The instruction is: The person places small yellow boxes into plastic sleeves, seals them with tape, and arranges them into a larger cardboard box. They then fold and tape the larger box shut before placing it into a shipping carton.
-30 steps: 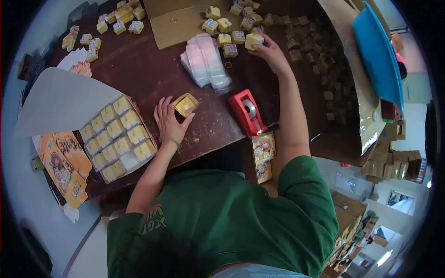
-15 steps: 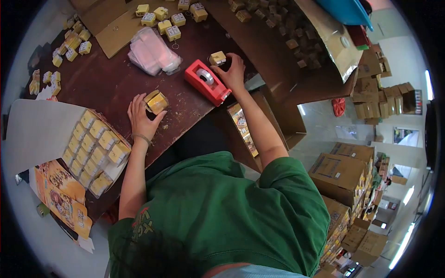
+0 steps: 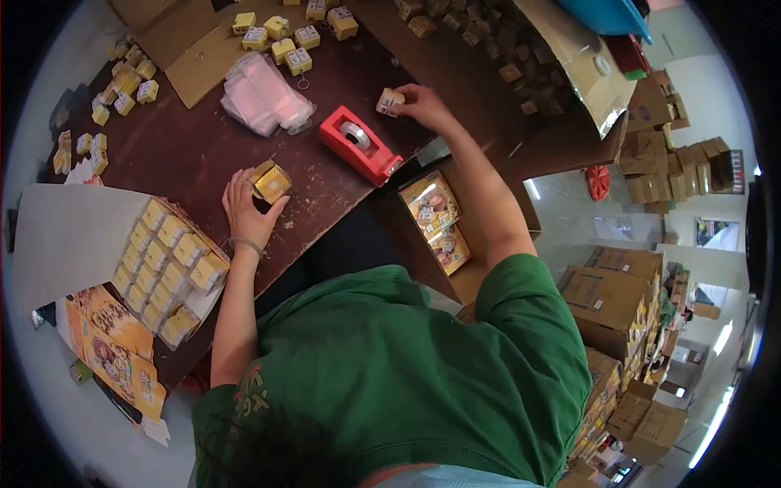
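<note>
My left hand (image 3: 242,208) rests on the dark red table with thumb and fingers curled around a small yellow box (image 3: 271,181), which has a shiny clear wrap. Farther right, my right hand (image 3: 425,107) pinches a small yellow-and-white block (image 3: 390,102) by its side, near the table's right edge. Between the two hands lies a red tape dispenser (image 3: 360,145) with a roll of clear tape in it. A stack of clear plastic bags (image 3: 264,93) lies beyond my left hand.
Several yellow-and-white blocks (image 3: 298,61), some with key rings, lie at the back. At left, a display carton (image 3: 213,291) holds rows of wrapped yellow boxes. On the right, a large open carton (image 3: 561,159) contains many small blocks. Printed boxes (image 3: 435,213) sit in a lower carton.
My right hand has moved a little right and away from the dispenser, and the block in it has turned, showing its printed side. My left hand stays nearly in place around the yellow box.
</note>
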`<state>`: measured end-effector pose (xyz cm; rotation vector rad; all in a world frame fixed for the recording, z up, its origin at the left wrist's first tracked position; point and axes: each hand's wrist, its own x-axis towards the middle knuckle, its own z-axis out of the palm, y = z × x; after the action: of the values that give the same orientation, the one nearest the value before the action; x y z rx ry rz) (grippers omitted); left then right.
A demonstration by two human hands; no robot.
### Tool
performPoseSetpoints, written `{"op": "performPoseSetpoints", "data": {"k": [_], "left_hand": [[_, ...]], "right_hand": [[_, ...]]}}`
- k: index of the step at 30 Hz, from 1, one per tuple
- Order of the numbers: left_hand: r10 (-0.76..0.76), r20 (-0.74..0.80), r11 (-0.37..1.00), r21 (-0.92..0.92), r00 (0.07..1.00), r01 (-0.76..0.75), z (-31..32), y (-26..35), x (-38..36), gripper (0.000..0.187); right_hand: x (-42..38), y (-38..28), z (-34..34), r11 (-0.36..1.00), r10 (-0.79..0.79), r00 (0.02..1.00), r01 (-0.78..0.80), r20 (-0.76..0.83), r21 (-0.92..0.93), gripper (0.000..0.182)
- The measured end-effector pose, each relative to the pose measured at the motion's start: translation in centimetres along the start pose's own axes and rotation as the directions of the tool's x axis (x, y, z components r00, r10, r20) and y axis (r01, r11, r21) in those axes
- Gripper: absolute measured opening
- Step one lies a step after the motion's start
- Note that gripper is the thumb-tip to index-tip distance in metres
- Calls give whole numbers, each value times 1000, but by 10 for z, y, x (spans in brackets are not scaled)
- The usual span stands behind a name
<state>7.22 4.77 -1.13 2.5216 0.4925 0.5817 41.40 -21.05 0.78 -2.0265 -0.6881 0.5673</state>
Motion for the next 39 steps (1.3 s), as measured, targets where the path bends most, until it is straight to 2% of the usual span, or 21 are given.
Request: {"op": "performPoseSetpoints", "data": {"k": [1,4,7,10,11,13,16,17,18,19,20,21,22,25,26,29,30,33,36,37,39], "left_hand": [[-2,-15,1000,-5,1000,2,0,1,0,71],[-7,0,1000,-1,1000,7,-1,1,-2,71],[-8,0,1000,-5,1000,8,-1,3,0,72],[4,-8,1000,-28,1000,-5,0,-2,-3,78],[-17,-22,999,-52,1000,16,-4,4,-3,86],[-68,-79,949,-314,995,40,-6,15,-4,94],[-110,33,852,-512,993,111,3,18,-6,89],[-94,62,837,-535,994,113,15,9,-6,77],[-106,117,809,-568,987,154,12,11,-7,73],[-114,173,779,-596,978,196,7,15,-6,70],[-117,233,749,-618,965,240,3,17,-7,66],[-84,232,715,-663,969,221,2,15,-10,64],[-85,253,727,-645,964,234,3,9,-15,64],[-63,266,721,-654,962,228,1,6,-24,63],[-50,266,715,-663,963,220,2,6,-25,61],[-42,272,719,-660,961,219,2,5,-23,61],[-49,281,723,-652,958,228,2,5,-25,61],[-55,267,732,-645,962,221,4,3,-26,63],[-45,262,737,-643,964,209,-2,11,-21,61],[-31,261,736,-648,965,199,-5,12,-20,61],[-5,256,729,-661,967,179,-7,13,-18,61]], "right_hand": [[-5,0,3,999,5,1000,-5,-14,36,54],[-26,-12,22,956,-156,968,98,-196,-276,61],[-36,-32,34,727,-533,807,284,-253,-626,64],[-24,-20,28,814,-376,923,289,-78,-504,63],[-21,-29,25,800,-407,911,321,-66,-507,58],[-19,-62,31,947,-288,949,261,-132,-189,53],[-34,-152,53,960,-245,963,226,112,163,53],[-39,-173,70,923,-280,951,229,133,309,59],[-43,-186,86,895,-423,886,376,190,238,62],[-50,-197,101,897,-418,855,335,307,290,56],[-58,-207,110,893,-434,797,443,420,84,50],[-73,-216,118,952,-242,788,306,567,-20,46],[-77,-196,135,800,-418,721,580,553,-152,48],[-90,-174,147,575,-727,603,796,327,-190,49],[-94,-176,144,579,-703,627,779,335,-243,45],[-94,-155,152,856,-517,830,492,211,162,38],[-93,-151,152,909,-309,922,215,232,358,33],[-96,-160,149,875,-84,912,-125,402,467,36],[-99,-149,160,951,-308,904,289,298,109,34],[-101,-151,162,938,-339,907,347,248,15,38],[-104,-159,157,931,-360,904,333,231,148,39]]}}
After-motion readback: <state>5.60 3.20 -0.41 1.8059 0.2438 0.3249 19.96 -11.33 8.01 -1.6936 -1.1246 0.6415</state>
